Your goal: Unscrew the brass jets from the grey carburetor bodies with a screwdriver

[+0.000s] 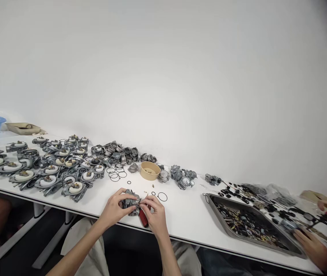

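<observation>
We see a grey metal housing, compact and irregular in outline (pixel 129 203), held just above the near edge of the white worktop (pixel 186 216). It lies between the two hands, within the grasp of the left hand (pixel 114 209) and immediately to the left of the right hand's fingertips. The left hand is thus the nearer: its fingers grip the housing, forefinger along the far side, thumb along the near side. The fingers of the right hand (pixel 156 216) are drawn together at the housing's right end; whether they pinch a small piece, we cannot tell. We read the long axis as running left to right, its right end inclined slightly toward the near edge and pointing at the right hand.

Beneath the right hand we note a slender red handle (pixel 144 218), sloping from far left to near right. Beyond, on the far side, stands a round tan tub (pixel 149 175); a thin black rubber ring (pixel 162 196) lies to its near right. Well apart to the right is a shallow grey metal tray (pixel 215 214) of small mixed parts.
</observation>
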A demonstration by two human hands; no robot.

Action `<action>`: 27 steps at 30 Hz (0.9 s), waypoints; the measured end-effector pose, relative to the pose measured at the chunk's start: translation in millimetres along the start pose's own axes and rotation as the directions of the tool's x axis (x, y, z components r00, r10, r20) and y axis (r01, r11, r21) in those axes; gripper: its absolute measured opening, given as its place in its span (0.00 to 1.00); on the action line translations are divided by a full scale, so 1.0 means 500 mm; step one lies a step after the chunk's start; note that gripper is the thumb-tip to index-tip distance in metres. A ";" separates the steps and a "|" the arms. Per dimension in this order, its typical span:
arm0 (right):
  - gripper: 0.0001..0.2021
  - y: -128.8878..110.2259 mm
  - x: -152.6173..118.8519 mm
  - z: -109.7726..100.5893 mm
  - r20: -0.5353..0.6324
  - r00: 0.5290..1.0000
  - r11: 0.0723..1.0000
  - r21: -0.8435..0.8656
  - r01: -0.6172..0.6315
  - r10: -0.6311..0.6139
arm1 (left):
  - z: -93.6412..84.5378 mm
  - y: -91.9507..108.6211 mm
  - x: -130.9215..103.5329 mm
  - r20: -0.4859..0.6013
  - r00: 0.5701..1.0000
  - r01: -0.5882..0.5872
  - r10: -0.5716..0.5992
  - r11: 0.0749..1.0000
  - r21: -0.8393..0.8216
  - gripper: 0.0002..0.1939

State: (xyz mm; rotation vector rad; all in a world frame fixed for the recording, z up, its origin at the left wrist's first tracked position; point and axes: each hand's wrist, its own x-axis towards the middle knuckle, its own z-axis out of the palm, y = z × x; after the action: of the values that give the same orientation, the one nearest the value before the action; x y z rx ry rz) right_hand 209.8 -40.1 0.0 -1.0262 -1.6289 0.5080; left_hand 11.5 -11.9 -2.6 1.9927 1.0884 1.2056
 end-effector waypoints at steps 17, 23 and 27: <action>0.06 0.012 0.018 0.008 0.069 0.992 0.984 0.136 -0.115 0.106 | -0.002 -0.007 0.006 -0.019 1.000 -0.025 0.024 0.997 -0.075 0.14; 0.07 0.026 0.019 0.009 0.078 0.986 0.963 0.215 -0.161 0.147 | -0.003 0.000 0.005 -0.015 0.999 -0.033 0.033 0.999 -0.020 0.12; 0.10 0.035 0.015 0.009 0.092 0.969 0.929 0.274 -0.247 0.231 | 0.000 0.010 -0.001 -0.014 0.999 -0.050 0.051 0.998 0.044 0.13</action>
State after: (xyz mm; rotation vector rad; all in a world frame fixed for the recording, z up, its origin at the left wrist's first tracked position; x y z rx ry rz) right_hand 211.5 -23.5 -10.7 -1.0032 -1.4355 0.9169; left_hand 13.0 -14.6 1.1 2.0583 1.0864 1.2352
